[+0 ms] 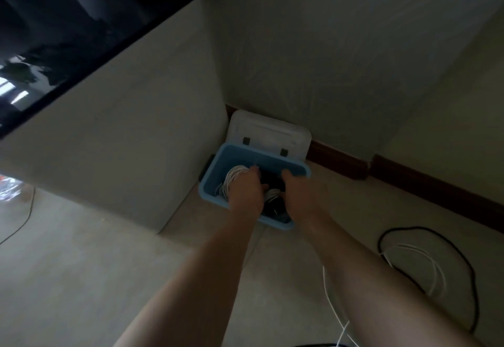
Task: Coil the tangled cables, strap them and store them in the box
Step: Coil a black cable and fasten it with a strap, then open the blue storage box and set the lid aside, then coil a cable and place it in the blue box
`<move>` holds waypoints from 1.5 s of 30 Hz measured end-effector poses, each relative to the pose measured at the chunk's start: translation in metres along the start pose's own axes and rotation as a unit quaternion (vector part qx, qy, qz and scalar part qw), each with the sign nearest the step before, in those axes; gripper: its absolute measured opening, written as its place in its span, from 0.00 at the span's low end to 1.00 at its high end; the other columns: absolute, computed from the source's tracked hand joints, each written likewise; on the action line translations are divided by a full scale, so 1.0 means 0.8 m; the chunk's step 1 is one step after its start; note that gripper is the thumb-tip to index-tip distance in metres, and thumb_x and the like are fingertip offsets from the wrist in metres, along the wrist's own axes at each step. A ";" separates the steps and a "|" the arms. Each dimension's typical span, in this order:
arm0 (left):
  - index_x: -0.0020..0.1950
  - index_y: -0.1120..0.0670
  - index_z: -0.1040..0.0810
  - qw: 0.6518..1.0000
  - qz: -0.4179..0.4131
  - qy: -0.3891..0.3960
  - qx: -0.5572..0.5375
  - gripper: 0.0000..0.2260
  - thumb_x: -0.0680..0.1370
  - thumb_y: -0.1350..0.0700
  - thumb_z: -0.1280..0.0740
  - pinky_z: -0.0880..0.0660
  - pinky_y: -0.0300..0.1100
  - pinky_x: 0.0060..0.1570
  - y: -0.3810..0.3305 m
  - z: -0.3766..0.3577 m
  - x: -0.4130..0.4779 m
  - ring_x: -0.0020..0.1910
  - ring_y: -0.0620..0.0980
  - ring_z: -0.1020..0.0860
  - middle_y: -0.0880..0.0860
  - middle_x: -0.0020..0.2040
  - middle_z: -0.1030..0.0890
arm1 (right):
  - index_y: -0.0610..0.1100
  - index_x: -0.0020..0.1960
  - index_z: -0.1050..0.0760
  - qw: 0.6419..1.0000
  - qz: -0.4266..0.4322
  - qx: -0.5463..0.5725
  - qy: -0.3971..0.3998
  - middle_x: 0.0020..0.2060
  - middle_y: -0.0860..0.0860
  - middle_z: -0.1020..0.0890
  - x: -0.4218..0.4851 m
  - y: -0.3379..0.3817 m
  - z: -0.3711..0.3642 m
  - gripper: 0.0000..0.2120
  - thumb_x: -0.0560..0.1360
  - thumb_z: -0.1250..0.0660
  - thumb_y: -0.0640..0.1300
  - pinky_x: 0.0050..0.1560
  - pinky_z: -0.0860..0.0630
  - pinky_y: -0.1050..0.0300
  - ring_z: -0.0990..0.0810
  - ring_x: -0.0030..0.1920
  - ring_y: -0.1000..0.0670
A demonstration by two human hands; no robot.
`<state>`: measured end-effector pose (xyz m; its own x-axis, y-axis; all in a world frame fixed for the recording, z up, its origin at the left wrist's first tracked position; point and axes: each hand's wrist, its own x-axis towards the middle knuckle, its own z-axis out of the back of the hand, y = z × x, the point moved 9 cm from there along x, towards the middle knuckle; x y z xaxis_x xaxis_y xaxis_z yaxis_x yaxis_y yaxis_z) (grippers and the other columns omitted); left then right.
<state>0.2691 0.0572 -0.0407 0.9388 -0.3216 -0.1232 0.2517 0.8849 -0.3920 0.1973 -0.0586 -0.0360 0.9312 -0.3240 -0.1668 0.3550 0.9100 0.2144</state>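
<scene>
Reaches with both hands into the blue box (267,161), open, with its white lid (270,133) standing just behind it. Covers with the left hand (245,191) the white coil (233,178) at the left end of the box, fingers down over it; too blurred to tell whether gripping or only resting. Keeps the right hand (302,193) just beside the dark coil (274,204) in the right half of the box; grip also impossible to tell. To the right of the box, well apart: a loose black cable (414,228) and a loose white cable (421,250), spread out
</scene>
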 end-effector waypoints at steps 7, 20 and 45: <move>0.55 0.56 0.19 0.981 -0.091 0.037 0.167 0.10 0.83 0.56 0.39 0.29 0.43 0.36 -0.014 -0.009 -0.025 0.47 0.52 0.19 0.56 0.50 0.17 | 0.44 0.56 0.22 0.995 0.000 -0.072 0.070 0.55 0.46 0.20 -0.015 -0.002 -0.012 0.05 0.81 0.35 0.38 0.39 0.30 0.57 0.20 0.49 0.49; 0.55 0.56 0.20 0.993 -0.081 0.080 0.045 0.10 0.82 0.57 0.41 0.19 0.52 0.47 -0.062 0.084 -0.128 0.49 0.56 0.19 0.56 0.52 0.18 | 0.46 0.55 0.20 0.994 -0.067 0.079 0.039 0.56 0.47 0.21 -0.137 -0.072 0.089 0.09 0.80 0.39 0.42 0.52 0.21 0.49 0.20 0.52 0.44; 0.55 0.48 0.20 0.924 -0.121 0.358 0.048 0.10 0.75 0.58 0.32 0.23 0.47 0.58 -0.152 -0.209 -0.303 0.58 0.56 0.21 0.54 0.60 0.21 | 0.49 0.68 0.23 0.936 -0.222 0.203 0.182 0.65 0.44 0.21 -0.362 -0.292 -0.100 0.20 0.77 0.38 0.42 0.61 0.25 0.56 0.23 0.64 0.42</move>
<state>-0.0288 -0.0290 -0.1153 0.4641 -0.6245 -0.6281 0.4864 0.7723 -0.4085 -0.1623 -0.1567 -0.1149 0.6208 -0.4696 -0.6277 0.7714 0.5087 0.3823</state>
